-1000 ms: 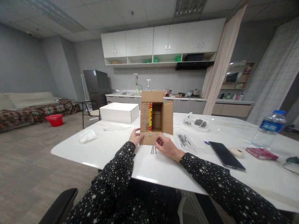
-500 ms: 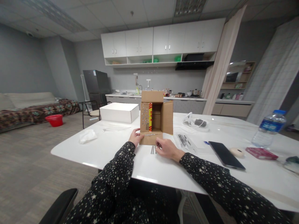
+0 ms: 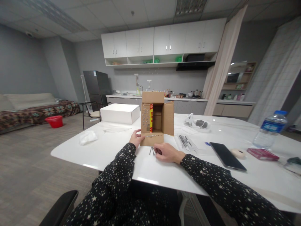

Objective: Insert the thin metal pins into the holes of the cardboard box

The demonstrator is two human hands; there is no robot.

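Observation:
An open cardboard box (image 3: 145, 122) stands on the white table with its opening facing me. Its lower flap (image 3: 152, 142) lies toward me, with a row of small holes and bright metal dots along it. My left hand (image 3: 136, 138) grips the flap's left edge, thumb on top. Just in front of the flap lie a few long thin screws (image 3: 150, 151), dark metal with small heads. My right hand (image 3: 166, 152) is curled at their right side, its fingertips closed at a screw's upper end. The palm hides part of that spot.
Behind left is a white box (image 3: 120, 113); crumpled white plastic (image 3: 88, 137) lies at far left. To the right are a clear bag (image 3: 187, 143) of dark parts, a black phone (image 3: 227, 156), a pink box (image 3: 262, 154) and a water bottle (image 3: 266, 133).
My right hand has shifted slightly left, its fingertips now at the screws' upper ends. The screws have moved left and slanted. My left hand and the box stay about the same.

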